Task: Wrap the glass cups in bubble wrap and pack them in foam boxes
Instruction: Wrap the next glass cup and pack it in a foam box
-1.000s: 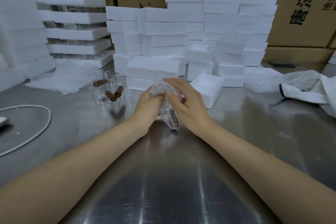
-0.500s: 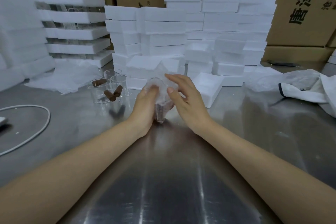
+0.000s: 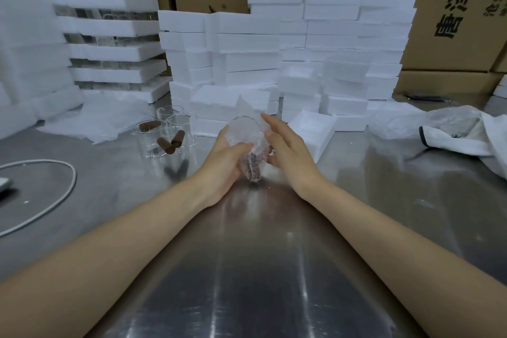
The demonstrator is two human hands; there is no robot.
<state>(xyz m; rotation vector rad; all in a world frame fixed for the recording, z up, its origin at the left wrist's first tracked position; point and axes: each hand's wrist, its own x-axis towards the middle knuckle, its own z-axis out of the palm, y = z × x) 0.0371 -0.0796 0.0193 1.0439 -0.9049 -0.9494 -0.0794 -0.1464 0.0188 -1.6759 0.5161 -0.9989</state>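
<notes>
Left grip (image 3: 227, 156) is clamped round the glass cup (image 3: 252, 169), held just above the table (image 3: 274, 255) at 12 o'clock. Right grip (image 3: 288, 151) lies straight-fingered against the bubble wrap (image 3: 244, 132). It looks light, fragile and slippery, so hold the body, not the rim. Since half a second ago its mouth has tipped toward us.

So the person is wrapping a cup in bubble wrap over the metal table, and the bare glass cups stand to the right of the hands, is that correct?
Not quite. In the head view the bare glass cups stand to the left of the hands, not the right. The rest holds: the left hand and right hand work bubble wrap round a cup over the metal table.
</notes>
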